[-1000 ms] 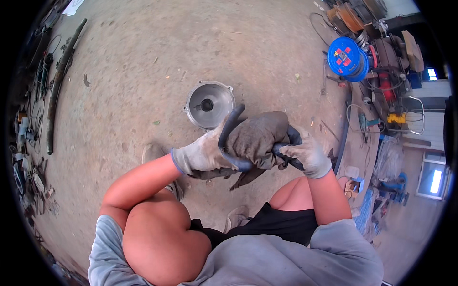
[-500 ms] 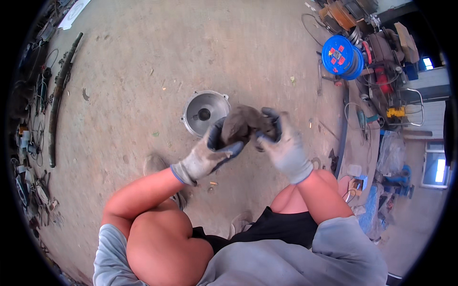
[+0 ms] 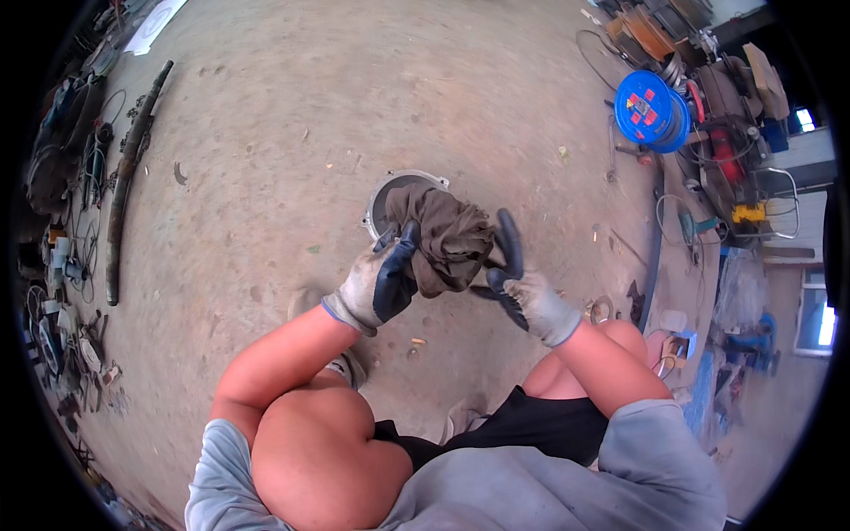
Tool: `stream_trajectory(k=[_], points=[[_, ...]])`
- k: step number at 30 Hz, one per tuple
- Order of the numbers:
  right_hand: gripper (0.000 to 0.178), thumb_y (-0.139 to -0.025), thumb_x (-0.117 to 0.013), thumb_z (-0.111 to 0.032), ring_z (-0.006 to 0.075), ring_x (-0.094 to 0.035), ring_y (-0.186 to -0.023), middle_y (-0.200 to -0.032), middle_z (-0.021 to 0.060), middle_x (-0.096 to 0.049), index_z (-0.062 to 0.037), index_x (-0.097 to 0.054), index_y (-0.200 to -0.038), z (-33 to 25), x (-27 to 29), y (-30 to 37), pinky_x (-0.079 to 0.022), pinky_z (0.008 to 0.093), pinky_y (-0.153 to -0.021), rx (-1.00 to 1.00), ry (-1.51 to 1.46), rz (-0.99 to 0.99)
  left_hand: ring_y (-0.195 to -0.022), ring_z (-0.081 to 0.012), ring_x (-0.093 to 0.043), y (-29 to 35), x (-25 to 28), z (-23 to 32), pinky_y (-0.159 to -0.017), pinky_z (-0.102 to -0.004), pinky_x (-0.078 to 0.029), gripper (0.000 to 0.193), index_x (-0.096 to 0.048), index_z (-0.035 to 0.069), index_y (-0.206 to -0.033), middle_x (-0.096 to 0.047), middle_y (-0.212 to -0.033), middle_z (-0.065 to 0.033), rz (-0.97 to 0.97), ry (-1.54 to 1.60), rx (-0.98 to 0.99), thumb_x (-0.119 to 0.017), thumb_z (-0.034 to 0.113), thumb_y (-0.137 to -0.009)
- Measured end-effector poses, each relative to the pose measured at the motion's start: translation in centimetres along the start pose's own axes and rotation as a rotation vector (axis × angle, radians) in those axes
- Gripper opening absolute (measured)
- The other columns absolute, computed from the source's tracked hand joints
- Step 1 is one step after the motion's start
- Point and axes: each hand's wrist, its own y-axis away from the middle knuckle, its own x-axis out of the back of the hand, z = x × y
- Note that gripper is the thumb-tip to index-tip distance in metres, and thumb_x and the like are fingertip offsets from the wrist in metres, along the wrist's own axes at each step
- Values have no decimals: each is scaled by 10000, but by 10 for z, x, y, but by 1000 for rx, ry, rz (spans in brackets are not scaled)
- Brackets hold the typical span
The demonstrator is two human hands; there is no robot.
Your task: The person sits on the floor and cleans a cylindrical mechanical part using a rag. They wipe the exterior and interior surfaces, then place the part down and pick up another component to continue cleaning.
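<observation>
A crumpled dark brown rag (image 3: 440, 237) is bunched up in front of me, above the floor. My left hand (image 3: 382, 276), in a pale work glove with a dark coated palm, grips its left side. On the other side my right hand (image 3: 524, 288), gloved the same way, has its fingers spread at the rag's right edge; whether a fingertip touches the cloth I cannot tell. Beyond the rag a round grey metal housing (image 3: 379, 190) with small lugs on its rim sits on the floor, and the cloth and glove hide much of its bowl.
A blue cable reel (image 3: 651, 108) stands at the far right among machinery and cords. A long dark shaft (image 3: 133, 177) lies on the left, near cluttered tools. A green drill-like tool (image 3: 699, 225) rests to the right. A cigarette butt (image 3: 419, 341) lies near my feet.
The rag has been turned and opened out into a larger bundle, now covering part of the housing. My right hand has loosened from it, fingers spreading. The whole view has shifted slightly.
</observation>
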Motion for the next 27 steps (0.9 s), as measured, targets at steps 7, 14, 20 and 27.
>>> stream_trajectory(k=[7,14,20,27], points=[[338,-1035,-647,-46,211,-707,-1160,-1242,119,-736,71,-624,-1351,18,23,-12,-589,385,-1006,57,311,-84,-1167,-377,-684,-8,22,-20,-997,-377,-558,817,-398,-33,-1589,-627,-1401,-265,-31,-866,-494,-707,-48,-833],[303,-964,-747,-41,150,-727,-1022,-1156,91,-760,22,-681,-1254,-11,4,-4,-582,290,-895,30,531,105,-1415,-364,-510,0,-14,49,-1184,-440,-414,866,-333,-34,-1595,-478,-1545,-245,326,-737,-442,-823,178,-913],[466,-969,-701,20,154,-686,-1094,-1249,108,-696,15,-564,-1415,-34,-11,8,-560,294,-951,437,1006,-221,-1465,-329,-450,10,-45,34,-1230,-420,-363,946,-398,54,-1594,-473,-1559,-203,-272,-510,-239,-894,250,-812],[843,-929,-741,-6,329,-495,-1415,-1564,248,-440,22,-269,-1627,-2,-24,19,-449,429,-1149,97,632,168,-1136,-163,-663,9,-30,-2,-938,-330,-584,528,-588,54,-1445,-697,-1270,-68,-184,-95,133,-756,124,-949]])
